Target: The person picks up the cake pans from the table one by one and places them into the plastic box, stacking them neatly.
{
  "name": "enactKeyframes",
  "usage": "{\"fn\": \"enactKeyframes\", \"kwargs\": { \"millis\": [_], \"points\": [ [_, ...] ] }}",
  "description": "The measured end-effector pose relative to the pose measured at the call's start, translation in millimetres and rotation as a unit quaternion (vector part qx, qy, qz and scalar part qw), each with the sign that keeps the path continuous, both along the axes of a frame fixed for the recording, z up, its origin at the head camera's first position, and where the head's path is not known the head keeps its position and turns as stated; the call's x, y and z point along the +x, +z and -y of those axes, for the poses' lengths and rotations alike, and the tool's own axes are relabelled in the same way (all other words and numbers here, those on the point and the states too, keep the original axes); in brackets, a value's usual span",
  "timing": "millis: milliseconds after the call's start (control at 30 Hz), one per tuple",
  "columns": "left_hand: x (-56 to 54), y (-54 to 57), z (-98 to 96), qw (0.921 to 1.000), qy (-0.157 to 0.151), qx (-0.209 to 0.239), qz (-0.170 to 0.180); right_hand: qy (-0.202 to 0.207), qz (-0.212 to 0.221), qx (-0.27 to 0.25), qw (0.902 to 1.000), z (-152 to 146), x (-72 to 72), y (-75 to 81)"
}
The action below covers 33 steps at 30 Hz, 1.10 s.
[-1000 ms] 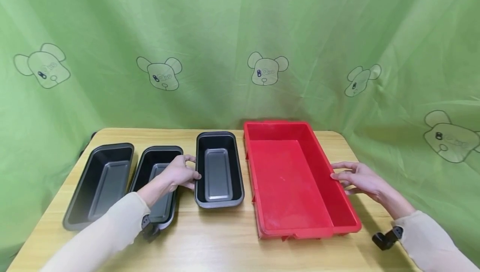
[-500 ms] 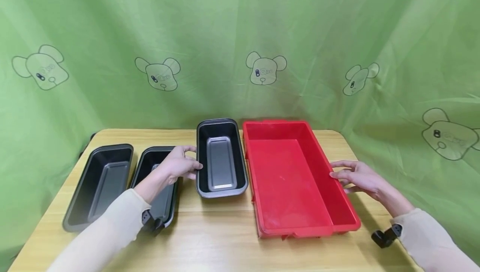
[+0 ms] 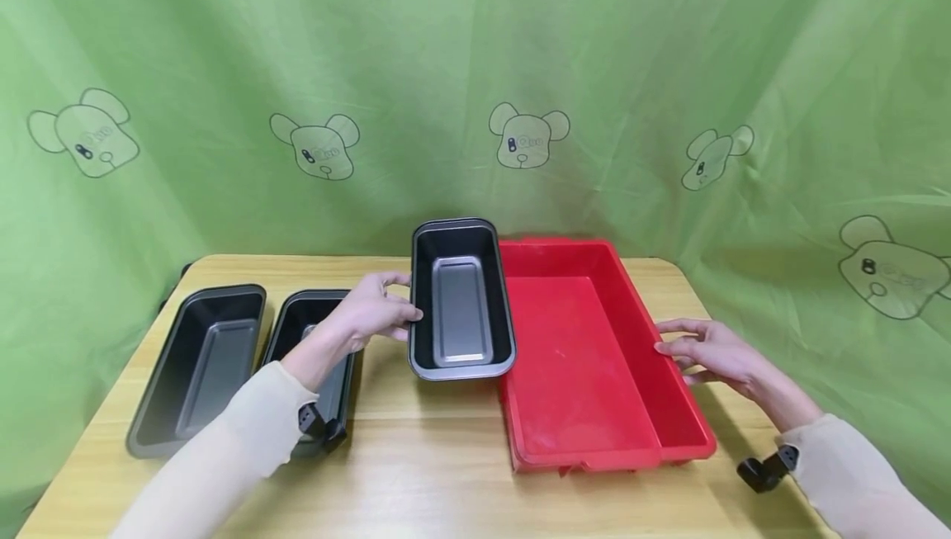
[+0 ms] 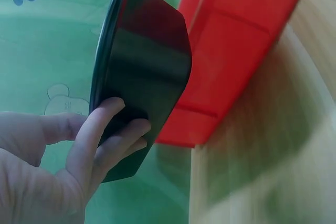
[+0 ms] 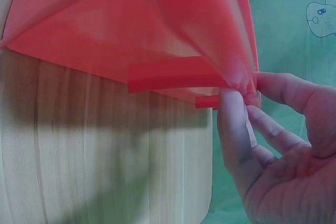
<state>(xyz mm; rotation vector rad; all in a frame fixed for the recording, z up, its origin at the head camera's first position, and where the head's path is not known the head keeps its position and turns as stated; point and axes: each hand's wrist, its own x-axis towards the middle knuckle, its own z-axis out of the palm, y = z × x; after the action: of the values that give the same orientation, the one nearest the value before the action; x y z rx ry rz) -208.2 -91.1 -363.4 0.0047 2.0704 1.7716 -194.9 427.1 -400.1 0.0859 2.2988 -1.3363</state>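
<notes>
A dark loaf pan (image 3: 461, 308) hangs above the table, its right side overlapping the red tray's left edge in the head view. My left hand (image 3: 379, 308) pinches its left wall, thumb inside the rim and fingers against the outer side, as the left wrist view shows on the pan's outside (image 4: 152, 61). The shallow red tray (image 3: 572, 374) lies on the table with nothing in it. At its right rim my right hand (image 3: 709, 353) pinches the edge between thumb and fingers; the right wrist view shows this grip on the tray's wall (image 5: 199, 19).
Two more dark loaf pans stand on the left of the wooden table (image 3: 416, 473): an outer pan (image 3: 223, 357) and an inner pan (image 3: 338, 390), the latter partly hidden by my left forearm. A green curtain (image 3: 416, 52) with mouse-head prints hangs behind the table.
The loaf pan in my left hand has risen off the table and shifted right, to the red tray's left edge. My right hand and the tray stay where they were.
</notes>
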Motion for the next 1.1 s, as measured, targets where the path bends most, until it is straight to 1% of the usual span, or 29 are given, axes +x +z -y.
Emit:
{"fn": "enactKeyframes", "kwargs": {
  "millis": [133, 267, 433, 667, 933, 1100],
  "points": [
    [0.4, 5.9, -8.2, 0.9999, -0.001, 0.01, 0.005, 0.0, 0.002, -0.001, 1.0, 0, -0.7, -0.5],
    [-0.1, 10.4, -18.8, 0.9998, -0.003, 0.022, 0.002, 0.0, 0.002, -0.003, 1.0, 0, -0.8, -0.6],
    [-1.2, 12.9, -34.2, 0.9994, -0.009, 0.033, 0.0, 0.002, 0.002, -0.004, 1.0, 0, -0.9, -0.4],
    [0.1, 15.8, -57.4, 0.999, -0.018, 0.042, 0.003, -0.001, 0.002, -0.004, 1.0, 0, -1.0, -1.5],
    [1.8, 16.7, -83.6, 0.9978, -0.031, 0.059, 0.003, -0.002, 0.003, 0.0, 1.0, -1, -0.6, -2.3],
    [-2.0, 10.9, -99.2, 0.9975, -0.033, 0.063, 0.006, -0.002, 0.003, -0.001, 1.0, 0, -0.5, -0.9]
  ]
}}
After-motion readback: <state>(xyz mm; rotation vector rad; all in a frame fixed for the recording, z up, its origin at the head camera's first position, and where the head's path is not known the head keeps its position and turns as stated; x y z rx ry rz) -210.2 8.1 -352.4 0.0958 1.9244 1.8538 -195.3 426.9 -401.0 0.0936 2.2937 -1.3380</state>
